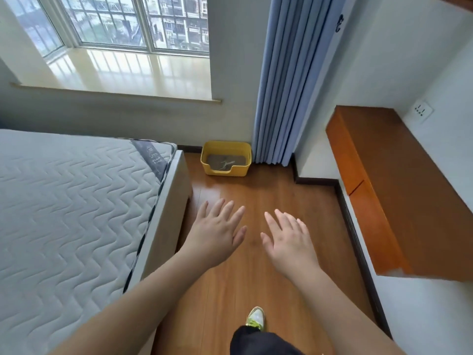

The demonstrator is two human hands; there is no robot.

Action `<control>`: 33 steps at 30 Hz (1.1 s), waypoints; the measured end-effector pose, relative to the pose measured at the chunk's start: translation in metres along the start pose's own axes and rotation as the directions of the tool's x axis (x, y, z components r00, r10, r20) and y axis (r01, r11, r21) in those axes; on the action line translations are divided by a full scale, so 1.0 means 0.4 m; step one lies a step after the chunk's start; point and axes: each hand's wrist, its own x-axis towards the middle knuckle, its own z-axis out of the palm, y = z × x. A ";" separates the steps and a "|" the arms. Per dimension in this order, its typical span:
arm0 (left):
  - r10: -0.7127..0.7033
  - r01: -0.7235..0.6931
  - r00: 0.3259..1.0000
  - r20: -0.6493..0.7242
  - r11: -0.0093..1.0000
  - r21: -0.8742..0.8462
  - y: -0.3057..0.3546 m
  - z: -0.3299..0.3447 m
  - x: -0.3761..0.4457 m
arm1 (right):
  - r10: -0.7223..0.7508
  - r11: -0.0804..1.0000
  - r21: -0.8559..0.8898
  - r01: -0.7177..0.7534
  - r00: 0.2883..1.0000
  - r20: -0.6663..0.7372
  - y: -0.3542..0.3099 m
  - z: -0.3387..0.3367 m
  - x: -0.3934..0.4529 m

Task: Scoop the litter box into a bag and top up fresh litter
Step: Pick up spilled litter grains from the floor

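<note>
A yellow litter box [243, 148] stands on the wooden floor against the far wall, beside the blue curtain. Grey litter [215, 160] fills its bottom, and a pale scoop [225, 164] lies on the litter. My left hand [217, 233] and my right hand [289, 239] are stretched out in front of me, palms down, fingers straight and spread, holding nothing. Both hands hover over the floor well short of the box. No bag or litter supply is in view.
A bed with a quilted grey mattress [76, 201] fills the left side. An orange wooden cabinet [399, 185] runs along the right wall. A blue curtain [289, 78] hangs in the corner. The wooden floor [256, 285] forms a strip between bed and cabinet, with my shoe [256, 317] on it.
</note>
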 end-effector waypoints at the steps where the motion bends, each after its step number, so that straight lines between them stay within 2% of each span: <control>1: 0.000 0.000 1.000 -0.005 1.000 -0.002 0.001 -0.003 0.039 | 0.007 1.000 0.002 -0.007 1.000 0.003 0.025 -0.009 0.031; 7: 0.032 -0.031 0.999 -0.042 0.999 0.020 -0.015 -0.018 0.226 | -0.012 1.000 0.015 0.012 1.000 -0.014 0.147 -0.056 0.216; 15: 0.072 -0.072 0.997 -0.006 0.997 -0.001 -0.076 0.009 0.483 | 0.002 0.999 0.046 -0.004 0.999 0.041 0.187 -0.054 0.447; 26: 0.138 -0.138 0.990 -0.016 0.990 -0.011 -0.302 0.061 0.958 | 0.105 0.994 0.034 -0.108 0.990 0.092 0.204 -0.057 0.928; 33: 0.258 -0.257 0.966 -0.009 0.966 0.018 -0.387 0.042 1.188 | 0.195 0.979 0.044 -0.198 0.978 0.073 0.248 -0.062 1.114</control>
